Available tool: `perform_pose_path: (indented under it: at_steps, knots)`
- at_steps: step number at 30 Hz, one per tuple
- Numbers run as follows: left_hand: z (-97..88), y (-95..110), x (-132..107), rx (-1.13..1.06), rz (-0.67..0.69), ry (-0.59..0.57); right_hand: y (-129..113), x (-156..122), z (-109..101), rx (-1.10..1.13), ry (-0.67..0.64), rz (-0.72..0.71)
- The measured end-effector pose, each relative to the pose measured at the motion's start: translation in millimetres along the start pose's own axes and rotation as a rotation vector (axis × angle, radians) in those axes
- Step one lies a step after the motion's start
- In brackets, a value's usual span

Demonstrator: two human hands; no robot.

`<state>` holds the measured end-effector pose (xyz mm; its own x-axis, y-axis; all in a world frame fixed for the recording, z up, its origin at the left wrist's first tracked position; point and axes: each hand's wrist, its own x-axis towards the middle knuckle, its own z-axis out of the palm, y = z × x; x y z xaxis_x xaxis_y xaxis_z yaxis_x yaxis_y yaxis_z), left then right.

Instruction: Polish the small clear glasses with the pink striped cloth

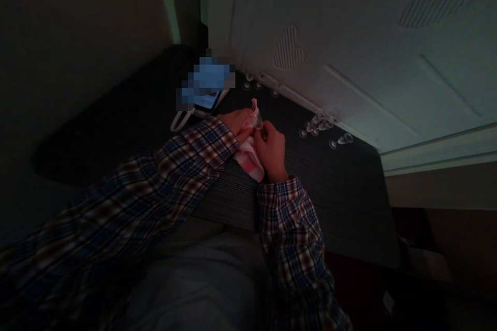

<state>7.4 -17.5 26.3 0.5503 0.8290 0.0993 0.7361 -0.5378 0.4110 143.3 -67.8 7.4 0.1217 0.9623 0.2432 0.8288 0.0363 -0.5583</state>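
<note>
My left hand (237, 122) is closed around a pink-and-white cloth (252, 169), which hangs down between my hands toward the table. A small clear glass (258, 122) shows at the cloth's upper edge, partly covered by it. My right hand (272, 149) has its fingers curled in on the small glass, close against the left hand. Its fingertips and the lower part of the glass are mostly hidden.
On the dark table (337, 201), a group of small stemmed glasses (321, 121) lies at the right, with one glass (342, 139) on its side nearer. Several others stand along the white heart-patterned panel (252, 20). A lit phone (206, 100) rests beside a white loop (179, 121).
</note>
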Motion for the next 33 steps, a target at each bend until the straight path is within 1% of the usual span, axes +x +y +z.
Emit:
perform_pose_path:
  at_steps: [4,11,18,21,25,29,33]
  knots:
    - [-2.7,2,-1,-0.01,-0.008,-0.021,0,0,0,0.017,0.01,0.0]
    - [-3.6,4,-2,-0.006,-0.013,-0.021,1,-1,1,0.027,0.012,0.018]
    - [4.4,-4,2,-0.039,0.017,0.039,-2,-2,0,0.001,0.006,0.021]
    - [7.5,-8,3,-0.058,0.011,0.021,-3,-2,-1,-0.025,0.001,0.027]
    - [7.5,-8,2,-0.059,0.015,0.048,-4,-2,-1,-0.054,-0.001,0.026]
    - [6.4,-7,2,-0.06,-0.018,0.05,-4,-3,-1,-0.063,-0.002,0.033]
    - [8.4,-12,3,-0.087,0.012,0.059,-6,-4,-3,-0.066,0.002,0.026]
